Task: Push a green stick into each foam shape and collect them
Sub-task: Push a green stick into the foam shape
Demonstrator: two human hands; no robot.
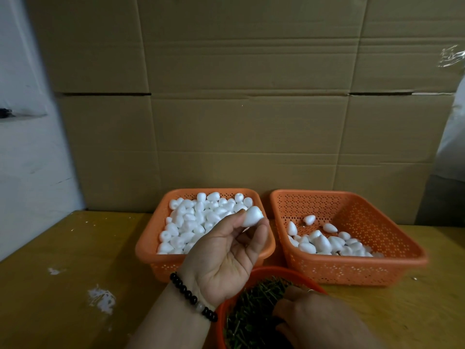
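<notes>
I count two orange baskets along the tabletop's [63, 248] far edge and one round orange bowl [264, 272] at the near edge. The left basket [151, 238] is heaped with foam shapes, too many to count. My left hand [226, 258] is raised over it, fingers [260, 234] pinching one foam shape [252, 216]. The right basket [352, 263] holds roughly twenty. My right hand [319, 321] reaches into the bowl's green sticks [251, 311]; I cannot tell its grip. Bare tabletop lies open on the left.
</notes>
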